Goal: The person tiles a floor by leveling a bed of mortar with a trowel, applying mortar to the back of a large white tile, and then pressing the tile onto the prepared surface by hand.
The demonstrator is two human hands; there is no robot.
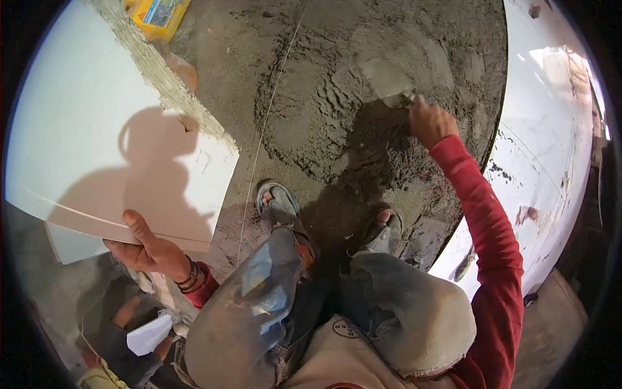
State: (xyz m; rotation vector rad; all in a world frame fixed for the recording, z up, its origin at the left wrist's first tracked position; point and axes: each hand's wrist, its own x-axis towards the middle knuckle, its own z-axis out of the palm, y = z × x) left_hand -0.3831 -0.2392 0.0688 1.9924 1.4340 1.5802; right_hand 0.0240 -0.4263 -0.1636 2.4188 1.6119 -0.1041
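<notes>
My left hand [152,253] grips the near edge of a large white tile [78,149], thumb on top and fingers underneath. A crusty strip of dried mortar [155,68] runs along the tile's right-hand edge. My right hand [433,122] is closed around the handle of a trowel [389,81]. Its blade, smeared grey, lies on a bed of wet mortar [317,110]. The mortar is ridged on the left and smoother around the blade. My shadow falls across the tile and the mortar.
A taut string [267,113] crosses the floor left of the mortar. White tiles [538,142] spotted with mortar line the right side. A yellow container [159,18] stands at the far left. My sandalled feet [278,201] are at the mortar's near edge. A white scrap [149,334] lies lower left.
</notes>
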